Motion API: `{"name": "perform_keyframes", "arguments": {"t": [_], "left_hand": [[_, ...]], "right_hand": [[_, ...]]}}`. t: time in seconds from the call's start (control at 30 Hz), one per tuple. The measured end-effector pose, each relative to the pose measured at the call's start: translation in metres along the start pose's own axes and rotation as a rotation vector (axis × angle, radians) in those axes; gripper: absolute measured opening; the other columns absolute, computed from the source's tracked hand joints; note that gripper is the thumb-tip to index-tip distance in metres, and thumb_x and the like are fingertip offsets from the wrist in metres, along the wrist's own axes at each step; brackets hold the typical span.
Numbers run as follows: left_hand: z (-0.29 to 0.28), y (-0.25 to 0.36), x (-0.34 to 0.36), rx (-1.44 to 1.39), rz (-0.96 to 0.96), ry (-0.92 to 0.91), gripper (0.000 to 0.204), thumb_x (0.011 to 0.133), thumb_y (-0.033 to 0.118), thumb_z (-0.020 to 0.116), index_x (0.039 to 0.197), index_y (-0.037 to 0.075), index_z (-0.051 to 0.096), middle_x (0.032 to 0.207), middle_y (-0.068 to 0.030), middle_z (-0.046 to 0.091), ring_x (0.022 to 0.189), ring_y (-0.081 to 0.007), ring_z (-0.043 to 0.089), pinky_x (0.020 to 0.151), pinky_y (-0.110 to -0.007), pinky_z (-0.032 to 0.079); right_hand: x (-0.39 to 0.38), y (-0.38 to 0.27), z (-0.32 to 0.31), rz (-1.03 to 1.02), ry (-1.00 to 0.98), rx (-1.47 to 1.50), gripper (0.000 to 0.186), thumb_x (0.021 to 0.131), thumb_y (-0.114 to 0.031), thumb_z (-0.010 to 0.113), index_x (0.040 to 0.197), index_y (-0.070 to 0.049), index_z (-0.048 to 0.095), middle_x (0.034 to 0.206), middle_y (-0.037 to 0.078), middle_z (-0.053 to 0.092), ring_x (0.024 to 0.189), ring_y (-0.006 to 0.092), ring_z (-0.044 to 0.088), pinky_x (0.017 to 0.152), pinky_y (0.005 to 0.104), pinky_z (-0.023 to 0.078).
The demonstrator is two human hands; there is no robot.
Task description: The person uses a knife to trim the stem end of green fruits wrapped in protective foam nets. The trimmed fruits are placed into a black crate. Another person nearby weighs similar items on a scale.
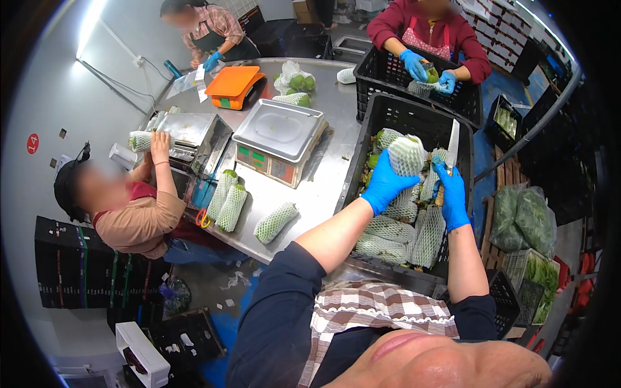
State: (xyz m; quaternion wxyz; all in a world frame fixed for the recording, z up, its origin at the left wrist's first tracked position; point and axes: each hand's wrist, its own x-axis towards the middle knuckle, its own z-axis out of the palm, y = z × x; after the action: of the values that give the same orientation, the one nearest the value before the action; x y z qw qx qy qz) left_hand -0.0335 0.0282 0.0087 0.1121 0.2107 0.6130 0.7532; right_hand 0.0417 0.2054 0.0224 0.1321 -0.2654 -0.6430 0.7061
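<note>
My left hand (383, 184) clamps a net-sleeved vegetable (406, 155) above the black crate (414, 107), right hand (451, 194) closed on the knife (452, 147); best to cut away from my fingers.

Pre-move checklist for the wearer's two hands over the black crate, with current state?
1. Left hand has a grip on the net-wrapped vegetable: ok, blue-gloved fingers wrap its side, held above the black crate.
2. Right hand controls the knife: ok, blade points up.
3. Blade apart from left hand: ok, a gap shows, though the blade stands close beside the held vegetable.
4. Blade apart from co-workers' hands: ok, the nearest gloved pair works in the far crate.
5. Net sleeve intact on the held vegetable: cannot tell, far side hidden.
6. Steel table has bare space beside the crate: ok.
</note>
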Motion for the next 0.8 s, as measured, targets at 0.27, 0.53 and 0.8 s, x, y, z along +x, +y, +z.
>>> {"name": "perform_keyframes", "arguments": {"t": [0.27,0.53,0.8], "left_hand": [[-0.015,0.0,0.012,-0.738,-0.091,0.163,0.052,0.086,0.002,0.068,0.135,0.006,0.05,0.125,-0.0081,0.059,0.117,-0.0243,0.057,0.103,-0.038,0.046],[-0.025,-0.005,0.016,-1.091,-0.297,0.082,0.057,0.097,0.043,0.058,0.139,0.006,0.047,0.139,-0.0144,0.053,0.127,-0.0316,0.051,0.113,-0.046,0.037],[-0.005,0.001,0.005,-0.89,-0.514,-0.089,0.065,0.101,0.058,0.038,0.143,0.009,0.044,0.143,-0.0138,0.049,0.129,-0.0319,0.049,0.11,-0.048,0.041]], "right_hand": [[-0.006,0.016,0.007,0.034,-0.129,-0.165,0.072,0.09,-0.036,0.071,0.145,0.0,0.041,0.07,0.003,0.054,0.056,0.0102,0.052,0.049,0.0268,0.044],[-0.026,0.004,0.033,-0.137,-0.183,-0.118,0.08,0.08,-0.013,0.081,0.147,-0.007,0.038,0.1,0.007,0.064,0.08,0.0135,0.064,0.069,0.0274,0.056],[-0.04,0.009,0.045,-0.466,-0.313,0.007,0.085,0.076,-0.014,0.085,0.146,-0.005,0.036,0.133,0.012,0.056,0.12,0.0212,0.058,0.103,0.0362,0.049]]}}
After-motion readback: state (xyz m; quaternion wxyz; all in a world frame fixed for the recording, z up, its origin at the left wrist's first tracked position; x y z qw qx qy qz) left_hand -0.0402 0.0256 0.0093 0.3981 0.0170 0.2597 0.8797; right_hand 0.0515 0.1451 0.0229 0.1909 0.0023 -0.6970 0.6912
